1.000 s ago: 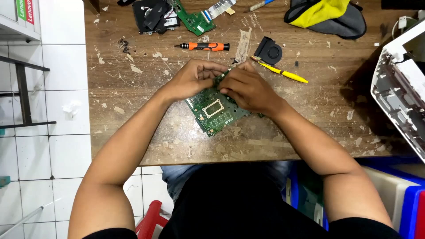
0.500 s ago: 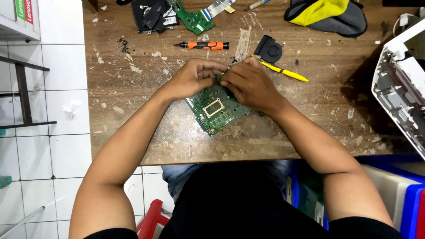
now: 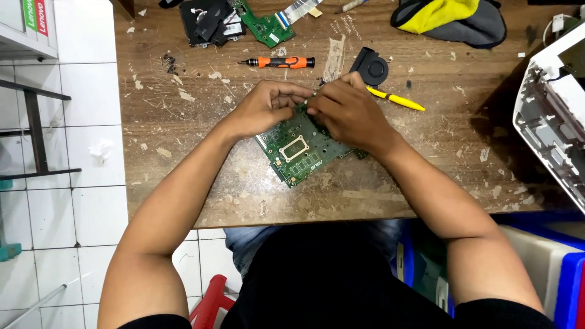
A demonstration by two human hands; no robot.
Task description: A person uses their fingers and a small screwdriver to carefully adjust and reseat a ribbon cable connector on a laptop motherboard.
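Note:
A green circuit board [image 3: 298, 149] lies tilted on the worn wooden table [image 3: 201, 183] in the middle of the view. Both hands meet at its far edge. My left hand [image 3: 265, 108] pinches the board's upper left edge with curled fingers. My right hand [image 3: 347, 113] covers the upper right part, fingers pressed down on something small that stays hidden under them. A silver square socket frame shows on the bare part of the board.
An orange-and-black screwdriver [image 3: 277, 62] lies beyond the hands. A black round fan [image 3: 370, 66] and a yellow pen [image 3: 396, 99] sit to the right. Another green board [image 3: 265, 24] and black parts lie at the far edge. A white laptop shell [image 3: 551, 116] stands right, a yellow-grey cloth [image 3: 454, 21] behind.
The view has shifted slightly. Both hands stay on the board's far edge, with only small finger movements.

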